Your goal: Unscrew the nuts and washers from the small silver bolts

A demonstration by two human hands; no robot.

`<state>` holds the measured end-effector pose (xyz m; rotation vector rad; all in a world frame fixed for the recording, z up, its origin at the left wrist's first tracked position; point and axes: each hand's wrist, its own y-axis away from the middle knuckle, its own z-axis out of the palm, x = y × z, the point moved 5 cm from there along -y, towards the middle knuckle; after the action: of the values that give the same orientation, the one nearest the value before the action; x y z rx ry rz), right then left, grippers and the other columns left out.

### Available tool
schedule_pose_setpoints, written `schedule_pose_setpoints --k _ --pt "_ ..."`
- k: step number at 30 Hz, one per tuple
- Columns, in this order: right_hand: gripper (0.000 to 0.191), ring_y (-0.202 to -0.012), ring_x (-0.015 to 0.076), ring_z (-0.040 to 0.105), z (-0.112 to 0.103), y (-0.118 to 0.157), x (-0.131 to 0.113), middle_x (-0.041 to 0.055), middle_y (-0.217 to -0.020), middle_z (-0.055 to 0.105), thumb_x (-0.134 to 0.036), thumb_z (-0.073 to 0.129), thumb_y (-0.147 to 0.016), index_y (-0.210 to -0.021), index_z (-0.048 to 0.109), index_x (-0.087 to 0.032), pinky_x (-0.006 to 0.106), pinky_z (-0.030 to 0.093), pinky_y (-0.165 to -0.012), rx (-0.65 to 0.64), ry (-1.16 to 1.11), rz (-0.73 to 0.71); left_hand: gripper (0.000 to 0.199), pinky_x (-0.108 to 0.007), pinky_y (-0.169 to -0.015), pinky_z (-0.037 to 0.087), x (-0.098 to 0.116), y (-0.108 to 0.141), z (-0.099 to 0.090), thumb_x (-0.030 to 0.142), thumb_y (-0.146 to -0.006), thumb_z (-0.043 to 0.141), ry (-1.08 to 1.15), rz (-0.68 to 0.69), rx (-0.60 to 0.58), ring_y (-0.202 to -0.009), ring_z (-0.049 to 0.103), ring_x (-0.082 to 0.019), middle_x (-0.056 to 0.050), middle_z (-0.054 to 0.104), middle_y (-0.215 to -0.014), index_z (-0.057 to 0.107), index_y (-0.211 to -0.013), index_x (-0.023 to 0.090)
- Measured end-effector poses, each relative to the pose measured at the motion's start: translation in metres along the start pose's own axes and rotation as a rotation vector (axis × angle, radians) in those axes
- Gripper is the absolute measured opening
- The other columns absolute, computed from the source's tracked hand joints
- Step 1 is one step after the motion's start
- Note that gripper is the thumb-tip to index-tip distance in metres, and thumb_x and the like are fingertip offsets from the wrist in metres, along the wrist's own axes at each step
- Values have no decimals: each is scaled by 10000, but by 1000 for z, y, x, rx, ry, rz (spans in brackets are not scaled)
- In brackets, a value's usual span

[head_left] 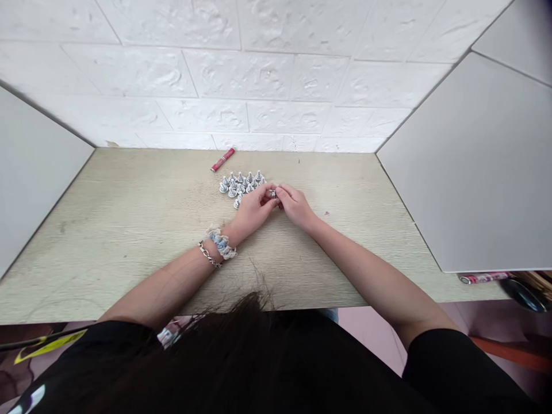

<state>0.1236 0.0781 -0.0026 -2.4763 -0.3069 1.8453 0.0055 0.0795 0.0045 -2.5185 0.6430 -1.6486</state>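
Over the wooden tabletop (159, 201), my two hands meet fingertip to fingertip. My left hand (255, 208) is closed in a pinch around a small silvery metal piece (273, 194), mostly covered by fingers, so its exact kind cannot be told. My right hand (296, 206) pinches at the same spot from the other side, fingers closed together. Just beyond and left of my left hand stands a cluster of several silver bolts (240, 179) with washers, threaded ends up. Part of the cluster is hidden behind my left hand.
A red tube-shaped stick (222, 160) lies behind the bolts, near the white brick-patterned wall (267, 75). Pale panels stand at the left (34, 172) and right (483, 167). Another red tube (485, 278) and a dark object (528, 294) sit at the right front edge.
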Motion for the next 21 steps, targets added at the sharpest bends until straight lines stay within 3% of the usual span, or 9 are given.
schedule_pose_setpoints --k 4,10,21 --pt "176 -628 98 444 -1 0 0 -42 -654 457 -331 403 -841 -724 434 -202 239 358 -608 20 -36 -8 238 -246 -670 458 0 0 0 207 -769 562 -21 -15 -8 -685 574 -110 12 640 -767 593 -1002 176" --pt "320 -640 106 451 -1 0 -1 -32 -649 470 -449 360 -875 -705 455 -195 248 346 -614 26 31 -13 211 -242 -648 447 1 0 1 202 -767 553 -74 -10 -19 -660 550 -109 16 622 -735 598 -971 174" --pt "334 -632 110 432 -1 -1 0 -31 -624 464 -441 353 -884 -671 434 -196 248 313 -606 0 134 -13 205 -238 -602 424 3 0 2 200 -763 534 -88 -40 -65 -624 523 -111 22 579 -686 577 -961 169"
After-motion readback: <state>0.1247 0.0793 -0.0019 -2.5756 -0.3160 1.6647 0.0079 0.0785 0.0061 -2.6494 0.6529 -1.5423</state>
